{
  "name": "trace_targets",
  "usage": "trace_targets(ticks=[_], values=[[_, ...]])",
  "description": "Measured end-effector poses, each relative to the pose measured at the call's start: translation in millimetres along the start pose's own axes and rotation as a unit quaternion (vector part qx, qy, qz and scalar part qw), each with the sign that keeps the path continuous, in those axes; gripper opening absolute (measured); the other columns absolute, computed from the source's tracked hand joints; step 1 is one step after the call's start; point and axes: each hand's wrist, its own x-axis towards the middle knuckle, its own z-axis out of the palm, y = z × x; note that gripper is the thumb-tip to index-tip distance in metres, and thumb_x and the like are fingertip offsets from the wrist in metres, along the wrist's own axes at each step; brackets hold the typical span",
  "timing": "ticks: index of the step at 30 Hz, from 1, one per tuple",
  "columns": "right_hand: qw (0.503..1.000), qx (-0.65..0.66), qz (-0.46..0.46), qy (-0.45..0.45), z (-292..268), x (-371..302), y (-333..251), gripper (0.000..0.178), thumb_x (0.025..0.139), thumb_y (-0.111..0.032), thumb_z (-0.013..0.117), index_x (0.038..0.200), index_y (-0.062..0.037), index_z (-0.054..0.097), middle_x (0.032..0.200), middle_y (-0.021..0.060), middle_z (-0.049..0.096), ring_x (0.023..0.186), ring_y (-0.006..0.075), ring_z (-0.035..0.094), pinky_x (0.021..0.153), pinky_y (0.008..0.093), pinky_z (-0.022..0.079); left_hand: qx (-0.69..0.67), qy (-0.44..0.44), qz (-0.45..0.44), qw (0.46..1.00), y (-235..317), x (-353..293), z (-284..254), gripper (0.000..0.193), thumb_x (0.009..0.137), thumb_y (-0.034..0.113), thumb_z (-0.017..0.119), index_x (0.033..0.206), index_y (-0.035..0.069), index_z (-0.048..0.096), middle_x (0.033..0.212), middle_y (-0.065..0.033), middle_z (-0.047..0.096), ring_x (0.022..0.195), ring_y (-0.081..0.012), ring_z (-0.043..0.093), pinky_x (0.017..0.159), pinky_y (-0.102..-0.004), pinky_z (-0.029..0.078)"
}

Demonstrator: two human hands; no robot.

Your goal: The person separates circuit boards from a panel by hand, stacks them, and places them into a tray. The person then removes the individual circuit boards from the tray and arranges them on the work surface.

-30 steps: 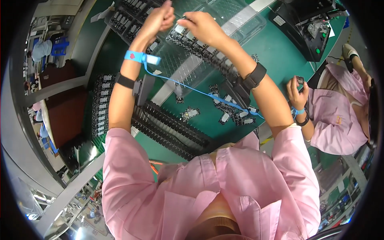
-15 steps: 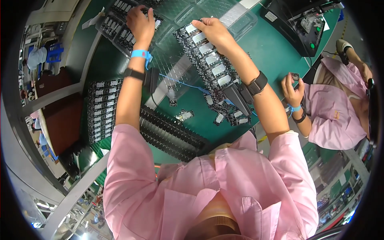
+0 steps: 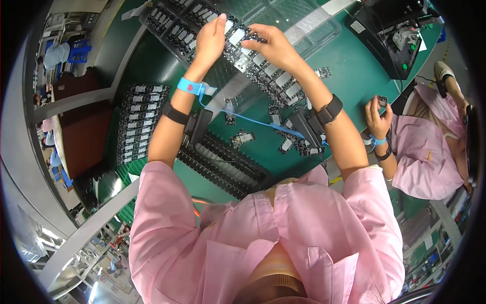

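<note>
A long panel of black circuit boards (image 3: 274, 74) with silvery rectangles is held up slantwise over the bench. My right hand (image 3: 276, 48) grips its upper end between thumb and fingers. Against the far left corner of that panel is my left hand (image 3: 209, 44), its fingers drawn together; the fingertips are partly hidden, so I cannot tell whether it grips the panel or a single board. Just beyond it lies a clear compartment tray (image 3: 174, 54) filled with rows of small boards. A blue wrist strap (image 3: 189, 86) with a cord circles my left wrist.
Loose boards (image 3: 243, 138) are scattered on the green bench (image 3: 202, 178). Another board panel (image 3: 139, 124) lies at left, a black slotted rack (image 3: 223, 164) near me. Clear plastic trays (image 3: 324, 31) and a black machine (image 3: 372, 38) stand beyond. At right, a co-worker's hand (image 3: 377, 119) holds a small board.
My left hand has moved right, from over the filled tray to the far end of the panel. My right hand still grips the panel. The whole view has shifted slightly.
</note>
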Motion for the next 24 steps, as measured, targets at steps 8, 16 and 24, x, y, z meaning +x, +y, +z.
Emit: trace_targets(ticks=[8, 16, 24], values=[[0.991, 0.102, 0.089, 0.02, -16, -5, 13, 0.028, 0.074, -0.019, 0.062, 0.092, 0.0012, 0.055, 0.075, 0.0039, 0.057, 0.066, 0.0104, 0.052, 0.059, 0.0244, 0.041, 0.147, 0.044, -0.062, 0.986, -80, 59, -14, 0.038, 0.084, 0.039, 0.036, 0.084, 0.007, 0.056, 0.078, -0.0121, 0.059, 0.069, -0.0319, 0.053, 0.062, -0.0348, 0.04], [0.943, 0.204, 0.263, 0.016, -33, -10, 5, 0.019, 0.075, -0.019, 0.061, 0.084, -0.0027, 0.058, 0.066, 0.0015, 0.056, 0.056, 0.0057, 0.049, 0.051, 0.0211, 0.04, 0.356, 0.115, 0.079, 0.924, -83, 50, 25, 0.03, 0.081, 0.033, 0.041, 0.088, 0.01, 0.058, 0.076, -0.0158, 0.058, 0.069, -0.0335, 0.053, 0.069, -0.043, 0.038], [0.988, 0.01, 0.15, 0.04, -20, 10, 6, 0.025, 0.073, -0.022, 0.063, 0.085, -0.0007, 0.058, 0.067, 0.0055, 0.058, 0.058, 0.0134, 0.053, 0.053, 0.028, 0.042, 0.31, 0.204, 0.212, 0.904, -25, 47, -4, 0.033, 0.082, 0.034, 0.042, 0.084, 0.005, 0.059, 0.08, -0.0152, 0.057, 0.079, -0.0269, 0.053, 0.07, -0.0353, 0.039]])
